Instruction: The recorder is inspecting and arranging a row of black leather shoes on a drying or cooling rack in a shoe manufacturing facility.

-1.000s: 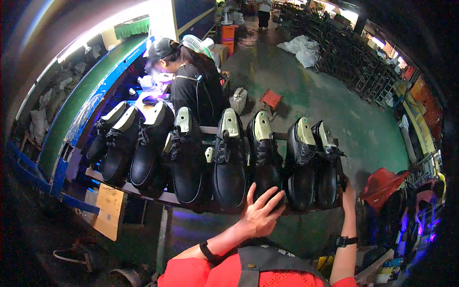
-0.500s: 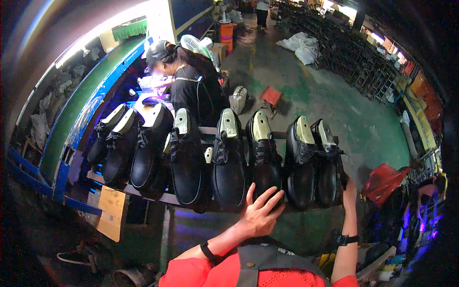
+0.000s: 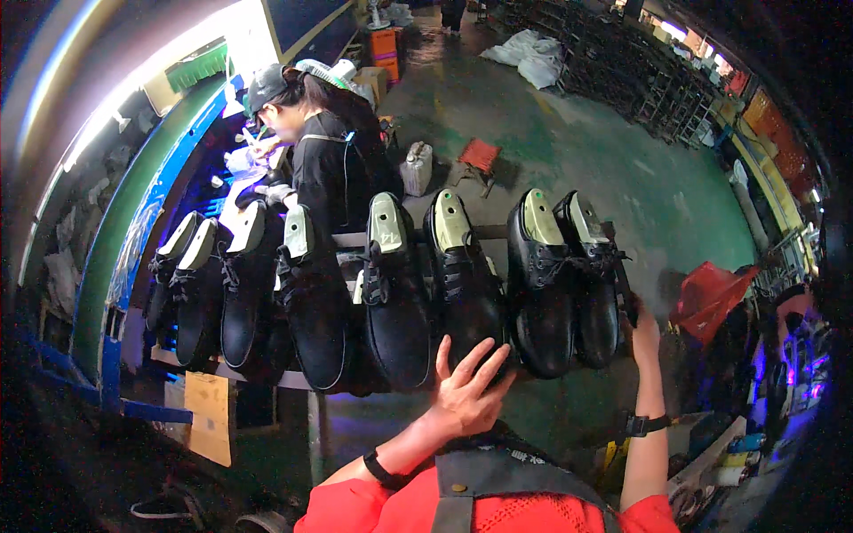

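A row of black lace-up shoes [image 3: 395, 329], with pale lasts showing at their openings, stands on a long rack [image 3: 296, 380] in front of me. My left hand [image 3: 469, 386] has its fingers spread over the toe of one black shoe [image 3: 468, 306], right of the row's middle. It touches the shoe without wrapping round it. My right hand [image 3: 645, 336] is at the rack's right end, beside the rightmost shoe [image 3: 593, 311]. Its fingers are mostly hidden by the dark end of the rack, so its grip does not show.
Beyond the rack, a co-worker in black [image 3: 333, 169] bends over a lit bench with a blue frame [image 3: 169, 169]. A red stool [image 3: 480, 158] and a pale container [image 3: 417, 169] stand on the green floor. Red sheeting [image 3: 711, 302] lies at right; a brown board [image 3: 208, 417] hangs at left.
The rack, shoes and background have all shifted left in the picture. My hands keep their places on the shoe and at the rack's end. The co-worker's gloved hand now shows more.
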`<state>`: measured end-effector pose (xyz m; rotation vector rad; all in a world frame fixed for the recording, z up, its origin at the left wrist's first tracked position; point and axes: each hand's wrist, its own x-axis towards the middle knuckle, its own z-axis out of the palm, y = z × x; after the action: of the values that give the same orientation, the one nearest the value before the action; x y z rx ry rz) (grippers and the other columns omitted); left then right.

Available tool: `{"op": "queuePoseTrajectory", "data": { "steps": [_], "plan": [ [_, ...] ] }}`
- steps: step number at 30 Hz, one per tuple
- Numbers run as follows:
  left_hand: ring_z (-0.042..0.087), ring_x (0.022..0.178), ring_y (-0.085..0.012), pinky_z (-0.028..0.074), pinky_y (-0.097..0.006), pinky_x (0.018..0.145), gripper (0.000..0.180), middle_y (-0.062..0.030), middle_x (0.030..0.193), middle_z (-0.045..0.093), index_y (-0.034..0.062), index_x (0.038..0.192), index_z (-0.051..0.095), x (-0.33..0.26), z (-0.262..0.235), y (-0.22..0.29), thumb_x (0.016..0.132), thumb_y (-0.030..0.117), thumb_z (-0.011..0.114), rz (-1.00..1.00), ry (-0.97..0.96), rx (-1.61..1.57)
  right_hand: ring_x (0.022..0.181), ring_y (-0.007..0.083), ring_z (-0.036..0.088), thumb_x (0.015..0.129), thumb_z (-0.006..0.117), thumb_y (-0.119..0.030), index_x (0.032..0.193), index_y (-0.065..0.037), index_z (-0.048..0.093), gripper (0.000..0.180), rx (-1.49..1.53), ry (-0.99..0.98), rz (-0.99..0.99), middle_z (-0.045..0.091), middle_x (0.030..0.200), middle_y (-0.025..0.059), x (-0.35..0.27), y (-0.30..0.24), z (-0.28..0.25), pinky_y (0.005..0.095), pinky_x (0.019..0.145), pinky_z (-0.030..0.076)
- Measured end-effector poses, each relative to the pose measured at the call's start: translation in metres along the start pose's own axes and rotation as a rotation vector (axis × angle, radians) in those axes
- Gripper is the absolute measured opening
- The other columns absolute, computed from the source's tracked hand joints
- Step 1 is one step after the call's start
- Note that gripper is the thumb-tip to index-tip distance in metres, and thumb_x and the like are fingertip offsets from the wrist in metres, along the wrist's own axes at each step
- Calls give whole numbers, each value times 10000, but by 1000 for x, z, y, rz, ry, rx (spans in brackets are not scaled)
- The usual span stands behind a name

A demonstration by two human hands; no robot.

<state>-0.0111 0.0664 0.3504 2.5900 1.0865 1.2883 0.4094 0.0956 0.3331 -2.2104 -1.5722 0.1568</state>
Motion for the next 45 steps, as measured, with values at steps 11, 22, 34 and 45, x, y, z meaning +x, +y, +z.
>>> {"op": "queuePoseTrajectory", "data": {
  "steps": [11,22,34,45],
  "plan": [
    [569,1368,-327,190,-730,1220,354,-84,1439,649,189,1043,825,2,-2,0,718,210,686,5,-2,26,1138,440,680,1007,609,-173,1478,-95,547,481,1,-72,53,728,1222,215,-1,-13,-6,498,931,519],
    [564,1367,-336,186,-724,1226,363,-91,1449,639,199,1061,822,2,-4,1,727,222,682,15,-10,41,1098,454,679,1020,566,-220,1416,-104,593,414,-66,-79,128,735,1169,214,0,-4,0,516,901,516],
    [538,1383,-328,208,-724,1216,362,-78,1435,639,227,1044,817,2,-1,-1,706,189,690,37,6,80,1057,470,684,979,636,-294,1435,-138,570,486,-158,-30,76,735,1115,230,3,-6,5,542,861,522],
    [558,1346,-319,218,-737,1208,370,-79,1416,636,220,1061,808,6,-3,1,709,205,697,41,17,76,941,477,701,921,660,-246,1408,-177,579,498,-112,4,52,741,1021,214,-1,-25,1,599,801,549]
  ]
}}
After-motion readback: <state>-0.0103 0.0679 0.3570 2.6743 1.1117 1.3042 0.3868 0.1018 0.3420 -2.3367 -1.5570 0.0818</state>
